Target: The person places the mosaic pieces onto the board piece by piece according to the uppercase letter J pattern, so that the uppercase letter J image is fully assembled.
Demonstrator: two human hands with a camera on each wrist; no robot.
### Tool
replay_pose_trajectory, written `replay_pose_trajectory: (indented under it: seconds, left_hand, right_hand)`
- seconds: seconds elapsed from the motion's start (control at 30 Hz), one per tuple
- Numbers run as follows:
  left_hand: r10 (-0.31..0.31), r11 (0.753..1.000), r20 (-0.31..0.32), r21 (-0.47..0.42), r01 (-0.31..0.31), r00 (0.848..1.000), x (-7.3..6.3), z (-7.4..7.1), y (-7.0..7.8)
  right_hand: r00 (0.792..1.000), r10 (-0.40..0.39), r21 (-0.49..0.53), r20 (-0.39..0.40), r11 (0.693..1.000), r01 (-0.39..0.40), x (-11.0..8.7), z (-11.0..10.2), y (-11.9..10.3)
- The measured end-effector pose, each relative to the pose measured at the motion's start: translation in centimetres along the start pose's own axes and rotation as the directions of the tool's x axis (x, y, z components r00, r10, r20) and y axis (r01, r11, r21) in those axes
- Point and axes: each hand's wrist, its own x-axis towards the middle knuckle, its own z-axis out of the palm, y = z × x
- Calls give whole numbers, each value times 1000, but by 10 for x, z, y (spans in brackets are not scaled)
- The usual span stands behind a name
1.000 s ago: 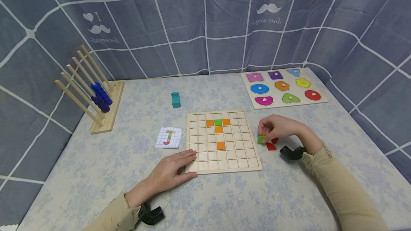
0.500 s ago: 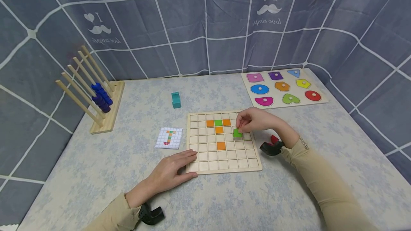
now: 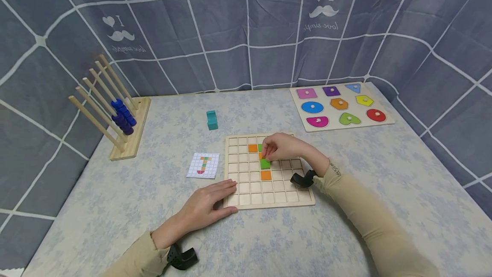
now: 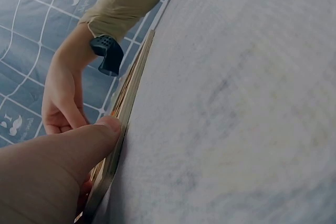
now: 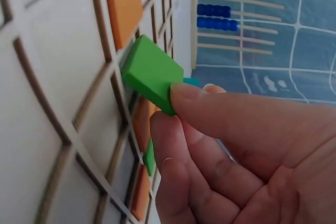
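Observation:
Between thumb and fingertips, my right hand (image 3: 286, 146) pinches a green square tile (image 5: 151, 73), tilted over the wooden grid board (image 3: 282, 197). In the right wrist view one tile corner is close to the grid; contact is unclear. An orange tile (image 3: 266, 175) sits in the cell nearer me, another orange tile (image 3: 252, 148) in an upper row. My hand partly covers a green tile (image 3: 259, 147) and more orange. My left hand (image 3: 205, 206) rests at the board's near left corner, fingers straight on its edge, its thumb (image 4: 107, 127) against the near side.
A pattern card (image 3: 203, 166) lies left of the board. Behind it stands a teal block (image 3: 212, 120). A peg rack (image 3: 128, 144) with blue beads is at the far left, and a shape puzzle (image 3: 334, 116) at the back right. A patterned curtain hangs behind.
My right hand has carried the green tile leftward from beside the red pieces, right of the board, to above the cell between two orange tiles. The left hand has stayed put.

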Motion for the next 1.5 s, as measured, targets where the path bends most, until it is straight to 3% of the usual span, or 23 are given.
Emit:
replay_pose_trajectory:
  seconds: [0.3, 0.5, 0.67, 1.1, 1.5]
  left_hand:
    - [4, 1000, -4, 10, -4, 1000, 0, 0, 0]
    - [2, 1000, 1, 12, -2, 1000, 0, 0, -1]
    - [6, 1000, -2, 8, -6, 1000, 0, 0, -1]
    - [29, 999, -28, 18, -29, 999, 0, 0, 0]
    - [16, 1000, -20, 14, -16, 1000, 0, 1, 0]
  right_hand:
    - [998, 62, -39, -23, 997, -62, 3, 7, 1]
    - [998, 48, -20, -47, 999, -49, -3, 3, 5]
    - [995, 46, -8, -85, 999, -47, -21, -12, 8]
    - [981, 130, 60, -147, 991, -122, -82, -47, 31]
    - [958, 223, 89, -178, 974, -210, -120, -56, 54]
